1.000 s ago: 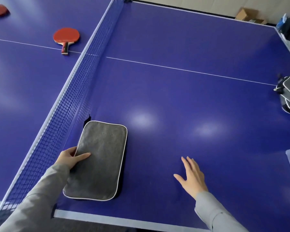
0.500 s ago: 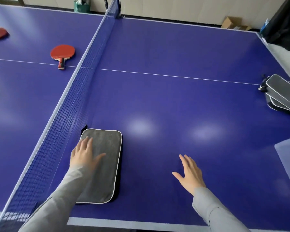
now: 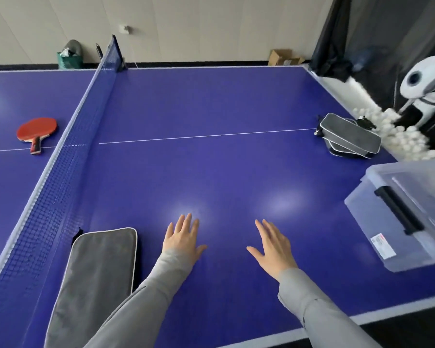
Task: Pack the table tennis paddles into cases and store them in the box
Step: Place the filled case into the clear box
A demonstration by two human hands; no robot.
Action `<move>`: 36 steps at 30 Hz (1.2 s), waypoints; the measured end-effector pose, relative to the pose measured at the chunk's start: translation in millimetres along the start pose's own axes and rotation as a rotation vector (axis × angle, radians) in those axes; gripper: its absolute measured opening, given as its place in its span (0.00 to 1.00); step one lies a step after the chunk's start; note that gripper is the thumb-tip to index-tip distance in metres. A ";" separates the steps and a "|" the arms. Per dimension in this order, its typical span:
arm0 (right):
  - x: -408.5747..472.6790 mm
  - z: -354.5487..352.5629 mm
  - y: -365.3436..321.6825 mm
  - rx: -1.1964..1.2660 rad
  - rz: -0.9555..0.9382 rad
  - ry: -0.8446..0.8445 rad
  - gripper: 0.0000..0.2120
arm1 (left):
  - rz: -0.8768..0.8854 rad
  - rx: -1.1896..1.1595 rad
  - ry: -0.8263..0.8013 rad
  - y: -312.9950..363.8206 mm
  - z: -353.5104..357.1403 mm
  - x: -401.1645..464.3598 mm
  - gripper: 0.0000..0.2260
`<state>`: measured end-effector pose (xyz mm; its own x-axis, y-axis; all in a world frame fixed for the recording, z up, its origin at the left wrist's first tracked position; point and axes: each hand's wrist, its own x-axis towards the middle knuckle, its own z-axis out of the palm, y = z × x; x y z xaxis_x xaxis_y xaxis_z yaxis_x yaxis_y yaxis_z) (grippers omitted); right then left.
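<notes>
Now both hands hover flat over the blue table tennis table [image 3: 211, 101], neither holding anything. The left hand [image 3: 182, 243] has its fingers straight and lightly spread, thumb out to the right, fingertips aimed away from the person; whether its palm touches the surface cannot be told. The right hand [image 3: 271, 247] is likewise open, fingers straight and close together, angled up and to the left, thumb stretched toward the left hand. Both wrists come out of light grey sleeves [image 3: 319, 312]. Just left of the left forearm lies a grey rectangular fabric paddle case with white piping [image 3: 98, 280], flat on the table beside the dark blue net [image 3: 68, 156]; its long axis runs roughly parallel to the net, away from the person. Beyond the net, on the other half of the table, a red-faced paddle with a red and black handle [image 3: 37, 129] lies flat, its handle pointing toward the person and its blade away. Near the far right edge, a small stack of grey cases [image 3: 349, 136] rests with its long axis slanting down to the right. A clear plastic storage box with a black latch [image 3: 377, 222] stands at the right side, well apart from the right hand. White balls [image 3: 402, 139] are heaped behind the stack.
</notes>
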<state>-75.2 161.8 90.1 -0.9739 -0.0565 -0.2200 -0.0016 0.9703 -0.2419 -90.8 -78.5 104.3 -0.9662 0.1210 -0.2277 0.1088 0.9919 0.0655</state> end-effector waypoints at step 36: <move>-76.2 -222.4 533.8 0.000 0.292 0.292 0.33 | 0.273 -0.096 0.180 555.3 -50.9 111.5 0.32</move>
<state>-52.3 736.4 187.9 -0.9568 0.2908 -0.0017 0.2847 0.9355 -0.2091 -150.1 483.9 164.8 -0.9311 0.3644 -0.0147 0.3549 0.9146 0.1939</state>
